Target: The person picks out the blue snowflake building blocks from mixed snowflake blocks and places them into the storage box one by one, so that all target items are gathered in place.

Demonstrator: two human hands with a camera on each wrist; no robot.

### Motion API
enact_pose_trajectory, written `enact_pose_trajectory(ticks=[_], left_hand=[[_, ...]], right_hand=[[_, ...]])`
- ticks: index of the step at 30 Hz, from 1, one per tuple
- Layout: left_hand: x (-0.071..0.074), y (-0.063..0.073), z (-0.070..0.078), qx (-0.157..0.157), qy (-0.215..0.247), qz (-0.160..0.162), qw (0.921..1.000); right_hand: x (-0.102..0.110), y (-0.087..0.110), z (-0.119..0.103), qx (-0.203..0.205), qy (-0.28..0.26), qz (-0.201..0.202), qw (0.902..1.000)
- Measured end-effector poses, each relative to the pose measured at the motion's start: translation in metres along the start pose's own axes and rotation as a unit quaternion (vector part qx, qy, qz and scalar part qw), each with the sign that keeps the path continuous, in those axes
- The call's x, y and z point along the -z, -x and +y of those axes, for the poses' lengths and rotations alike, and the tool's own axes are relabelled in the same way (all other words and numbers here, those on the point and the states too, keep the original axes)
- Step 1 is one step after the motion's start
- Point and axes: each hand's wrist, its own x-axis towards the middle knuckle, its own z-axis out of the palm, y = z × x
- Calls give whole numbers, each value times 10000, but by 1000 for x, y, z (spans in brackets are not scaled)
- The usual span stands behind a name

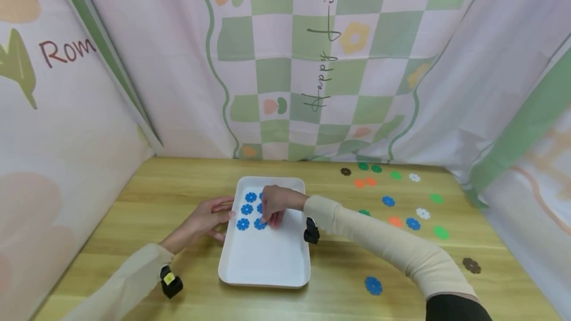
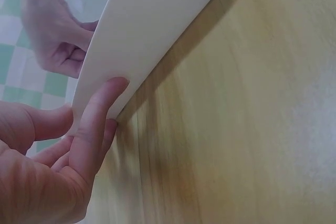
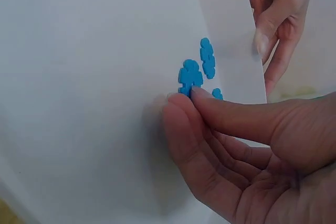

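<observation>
A white tray (image 1: 263,261) lies on the wooden table with several blue snowflake discs (image 1: 247,209) in rows in its far left part. My left hand (image 1: 204,222) holds the tray's left side; in the left wrist view its thumb is at the rim and its fingers (image 2: 93,124) lie against the outer wall. Over the tray, my right hand (image 1: 277,204) pinches a blue snowflake disc (image 3: 189,77) between thumb and forefinger, low at the tray floor. Another blue disc (image 3: 207,59) lies beside it. Some discs are partly hidden behind the right hand.
Loose discs are scattered over the table's right side: orange (image 1: 395,221), green (image 1: 441,233), white (image 1: 423,213), brown (image 1: 471,265) and blue (image 1: 373,285). A patterned curtain (image 1: 308,63) hangs behind the table's far edge.
</observation>
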Motion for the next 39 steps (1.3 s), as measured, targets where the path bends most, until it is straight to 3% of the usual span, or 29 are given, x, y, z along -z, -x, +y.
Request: enact_pose_trajectory(ticks=[5,8,15,23,33,39], left_hand=[[-1,-1,-1,-20,42,-24,10000],[-1,-1,-1,-15,77,-27,10000],[2,0,-1,-40,37,-40,10000],[1,0,-3,-74,22,-47,10000],[0,-1,-4,-30,97,-27,9999],[1,0,-3,-45,147,-56,9999]], right_hand=[[1,3,0,142,182,149,9996],[5,8,2,397,-6,109,9992],[22,19,11,1481,-489,10,9878],[40,39,39,2264,-731,751,9684],[71,69,99,2515,-1116,1879,9428],[85,86,141,2336,-1036,2245,9404]])
